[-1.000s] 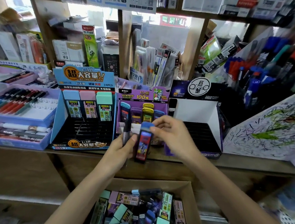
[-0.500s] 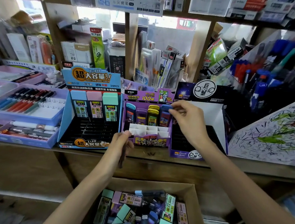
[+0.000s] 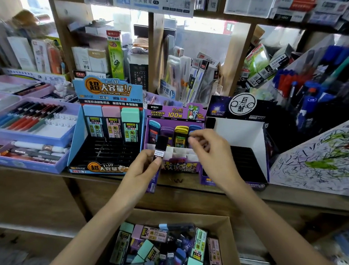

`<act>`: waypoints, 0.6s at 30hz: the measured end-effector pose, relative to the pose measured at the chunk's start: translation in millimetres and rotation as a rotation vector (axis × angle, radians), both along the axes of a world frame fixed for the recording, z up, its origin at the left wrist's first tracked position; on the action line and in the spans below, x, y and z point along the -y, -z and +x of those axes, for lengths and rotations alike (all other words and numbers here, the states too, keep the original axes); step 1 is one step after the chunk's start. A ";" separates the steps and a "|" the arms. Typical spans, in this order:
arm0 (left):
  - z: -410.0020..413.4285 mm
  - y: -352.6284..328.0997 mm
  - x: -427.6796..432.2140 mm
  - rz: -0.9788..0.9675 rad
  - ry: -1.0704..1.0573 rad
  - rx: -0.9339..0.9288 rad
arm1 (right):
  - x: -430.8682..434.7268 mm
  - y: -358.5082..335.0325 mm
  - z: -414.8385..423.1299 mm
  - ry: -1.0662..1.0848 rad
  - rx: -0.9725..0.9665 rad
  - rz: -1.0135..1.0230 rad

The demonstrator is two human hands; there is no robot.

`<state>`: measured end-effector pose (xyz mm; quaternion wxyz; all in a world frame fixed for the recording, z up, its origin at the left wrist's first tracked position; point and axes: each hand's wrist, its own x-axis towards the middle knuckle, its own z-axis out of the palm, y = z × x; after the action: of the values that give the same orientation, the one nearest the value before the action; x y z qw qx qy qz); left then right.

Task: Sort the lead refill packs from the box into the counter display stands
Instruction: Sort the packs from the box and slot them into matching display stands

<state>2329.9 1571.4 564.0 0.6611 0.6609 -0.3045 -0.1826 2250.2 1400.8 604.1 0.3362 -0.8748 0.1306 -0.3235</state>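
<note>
Left hand [image 3: 143, 171] pinching slim black lead refill pack [image 3: 161, 144], white label, upright, right hand [image 3: 208, 152] grip unclear

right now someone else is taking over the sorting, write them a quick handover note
Left hand grips a dark pack upright in front of the purple stand.
Right hand is at the right-end blue-capped pack in that stand's back row; whether it pinches it is unclear.
Done: four packs stand in the purple stand's back row, three in the blue stand.
To do: the dark stand shows no packs, and the box below the counter holds many mixed packs.
</note>
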 end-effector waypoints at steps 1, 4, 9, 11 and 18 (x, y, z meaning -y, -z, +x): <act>-1.7 -2.4 -0.2 0.000 0.015 0.020 | -9.7 0.2 -2.4 -0.078 -0.042 0.112; -4.5 -9.1 -0.6 0.002 0.056 0.108 | -31.5 3.9 -1.3 -0.245 -0.084 0.294; -7.0 -16.4 3.4 -0.005 0.047 0.241 | -34.9 -3.6 2.6 -0.252 -0.027 0.305; -6.3 -16.3 9.9 0.068 -0.017 0.311 | -23.1 -12.2 -1.9 -0.218 0.013 0.336; 7.9 -9.9 44.4 0.419 -0.105 0.721 | 63.0 -48.4 -25.2 0.023 0.119 0.215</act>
<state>2337.8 1527.0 573.9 0.3716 0.8173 -0.4388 0.0363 2225.0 1337.8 652.5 0.4315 -0.8113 0.1544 -0.3629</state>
